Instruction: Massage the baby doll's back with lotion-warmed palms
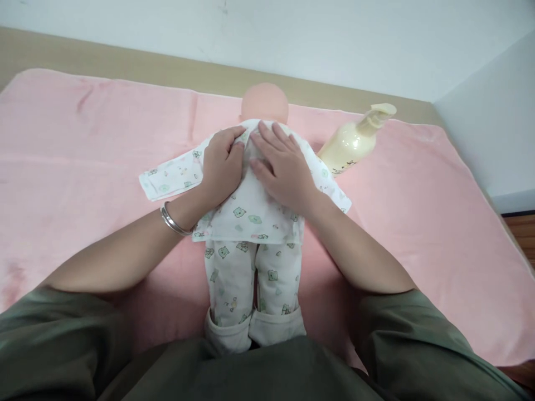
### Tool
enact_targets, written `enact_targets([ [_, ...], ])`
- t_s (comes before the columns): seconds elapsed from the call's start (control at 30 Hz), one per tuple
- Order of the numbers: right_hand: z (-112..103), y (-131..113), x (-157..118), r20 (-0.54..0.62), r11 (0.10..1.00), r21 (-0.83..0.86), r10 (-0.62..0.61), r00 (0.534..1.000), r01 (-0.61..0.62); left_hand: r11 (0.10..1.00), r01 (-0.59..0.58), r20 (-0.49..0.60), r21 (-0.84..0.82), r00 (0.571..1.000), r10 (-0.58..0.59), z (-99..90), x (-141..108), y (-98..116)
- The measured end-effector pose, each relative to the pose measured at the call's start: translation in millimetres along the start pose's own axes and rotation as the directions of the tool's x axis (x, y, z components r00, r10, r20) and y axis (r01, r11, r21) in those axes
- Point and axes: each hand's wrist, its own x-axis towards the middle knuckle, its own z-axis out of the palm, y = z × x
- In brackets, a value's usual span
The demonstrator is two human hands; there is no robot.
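Note:
A baby doll (264,101) lies stretched out, its smooth head away from me and no face showing. It wears a white printed top (251,220) and matching trousers (278,275) with folded cuffs. On the upper left of the top, my left hand (224,165) has its fingers curled in, gripping the cloth near the neck. My right hand (284,167) lies flat on the upper right of the top, fingers spread. Both sleeves of the top stretch out to the sides.
A pale yellow pump bottle (351,143) lies tilted beside the doll's right-hand sleeve. Under everything is a pink blanket (418,223). Beyond its far edge stands a white wall (292,44).

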Motion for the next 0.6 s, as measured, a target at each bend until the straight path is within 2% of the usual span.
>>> enact_targets([
  [0.13,3,15,10,-0.039,0.992,0.027,0.122,0.992,-0.121,0.995,-0.06,0.114,0.085,0.992,0.05,-1.7,1,7],
  [0.27,5,23,13,-0.04,0.992,0.047,0.118,0.992,-0.116,0.968,-0.064,0.193,0.243,0.981,0.016,-3.0,-9,23],
  [0.33,3,24,15,-0.033,0.992,0.053,0.119,0.992,-0.117,0.954,-0.115,0.222,0.277,0.974,0.053,-3.2,-17,29],
  [0.43,-2,17,15,0.006,0.98,0.025,0.196,0.98,-0.197,0.944,-0.188,0.255,0.27,0.96,0.118,-4.0,-20,27],
  [0.53,-3,-2,4,0.003,0.964,-0.033,0.262,0.965,-0.262,0.956,-0.164,0.265,0.245,0.959,0.097,-5.9,-8,17],
  [0.6,-2,-15,-8,-0.033,0.969,-0.066,0.237,0.971,-0.239,0.963,-0.139,0.27,0.231,0.96,0.074,-7.4,3,11],
])
